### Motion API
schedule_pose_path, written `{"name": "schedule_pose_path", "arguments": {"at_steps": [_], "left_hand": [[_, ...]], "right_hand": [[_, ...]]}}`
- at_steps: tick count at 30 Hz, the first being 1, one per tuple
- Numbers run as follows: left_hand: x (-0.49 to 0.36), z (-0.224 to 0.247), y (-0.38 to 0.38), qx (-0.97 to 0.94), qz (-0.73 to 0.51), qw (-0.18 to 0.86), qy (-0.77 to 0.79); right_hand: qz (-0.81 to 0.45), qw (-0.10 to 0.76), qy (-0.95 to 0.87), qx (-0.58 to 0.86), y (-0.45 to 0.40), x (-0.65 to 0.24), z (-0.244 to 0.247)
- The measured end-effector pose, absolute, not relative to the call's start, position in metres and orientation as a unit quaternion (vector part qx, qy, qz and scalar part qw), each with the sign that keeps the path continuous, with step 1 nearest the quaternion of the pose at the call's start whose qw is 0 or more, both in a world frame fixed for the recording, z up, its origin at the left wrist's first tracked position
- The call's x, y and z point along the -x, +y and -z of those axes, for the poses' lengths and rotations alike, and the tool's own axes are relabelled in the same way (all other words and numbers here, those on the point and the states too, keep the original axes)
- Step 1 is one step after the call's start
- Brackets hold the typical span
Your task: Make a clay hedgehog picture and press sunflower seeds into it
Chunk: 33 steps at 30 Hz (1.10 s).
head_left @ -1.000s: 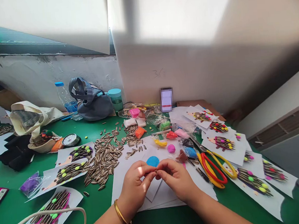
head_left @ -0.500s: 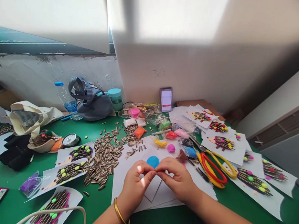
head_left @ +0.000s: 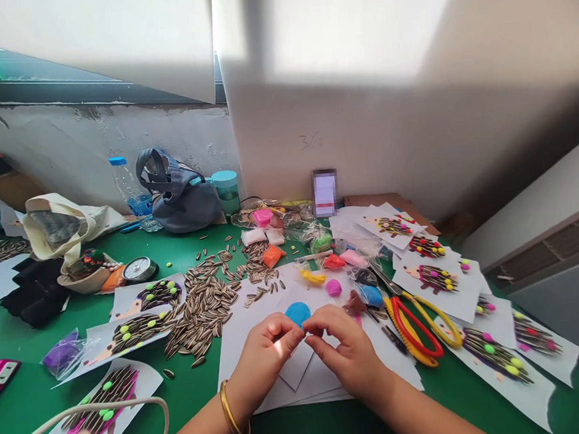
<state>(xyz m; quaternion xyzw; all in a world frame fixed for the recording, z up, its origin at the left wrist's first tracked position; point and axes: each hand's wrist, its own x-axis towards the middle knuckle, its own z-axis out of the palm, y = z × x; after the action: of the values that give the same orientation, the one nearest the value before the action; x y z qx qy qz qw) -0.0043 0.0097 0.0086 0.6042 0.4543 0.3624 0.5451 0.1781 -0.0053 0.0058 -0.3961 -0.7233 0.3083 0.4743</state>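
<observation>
Over the white paper, my left hand [head_left: 272, 349] is closed, thumb and forefinger pinched together. Facing it, my right hand [head_left: 343, 346] is also closed in a pinch, its fingertips just short of the left ones. Whatever sits between the fingertips is too small or hidden to make out. A flat blue clay disc [head_left: 297, 312] shows right behind the fingertips, its near edge covered by them. Under my hands lie a white card [head_left: 296, 375] and larger white sheets [head_left: 240, 354]. Beyond the disc are a pink clay ball [head_left: 333, 288] and a yellow clay piece [head_left: 313, 277].
Left of the paper spreads a heap of sunflower seeds [head_left: 201, 311]. Hedgehog cards [head_left: 101, 406] lie on both sides. Scissors [head_left: 412, 321] rest at the right, near bagged blue clay [head_left: 373, 296]. A phone [head_left: 324, 193] leans on the wall; a cable [head_left: 153, 401] curls front left.
My fingertips, touching each other half a second ago, have drawn slightly apart. The whole view has shifted a little; the blue disc keeps its place on the paper.
</observation>
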Motion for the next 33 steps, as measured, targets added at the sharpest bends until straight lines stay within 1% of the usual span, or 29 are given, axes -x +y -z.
{"name": "schedule_pose_path", "arguments": {"at_steps": [6,12,16,24,28,33], "left_hand": [[0.0049,-0.0083,0.0106,-0.604,-0.354,0.567,0.434],[0.0035,-0.0129,0.0097,-0.594,-0.332,0.581,0.446],[0.0036,-0.0119,0.0096,-0.568,-0.343,0.602,0.444],[0.0025,-0.0127,0.0094,-0.566,-0.329,0.606,0.452],[0.0021,-0.0140,0.0091,-0.553,-0.332,0.611,0.458],[0.0034,-0.0105,0.0099,-0.585,-0.335,0.584,0.452]], "right_hand": [[-0.305,0.477,-0.727,0.388,-0.0055,-0.1777,-0.0061],[-0.224,0.461,-0.765,0.390,-0.0049,-0.1808,-0.0054],[-0.206,0.470,-0.763,0.394,-0.0044,-0.1829,-0.0034],[-0.144,0.451,-0.795,0.380,-0.0047,-0.1839,-0.0047],[-0.148,0.453,-0.791,0.383,-0.0046,-0.1837,-0.0050],[-0.144,0.449,-0.789,0.394,-0.0039,-0.1833,-0.0040]]}}
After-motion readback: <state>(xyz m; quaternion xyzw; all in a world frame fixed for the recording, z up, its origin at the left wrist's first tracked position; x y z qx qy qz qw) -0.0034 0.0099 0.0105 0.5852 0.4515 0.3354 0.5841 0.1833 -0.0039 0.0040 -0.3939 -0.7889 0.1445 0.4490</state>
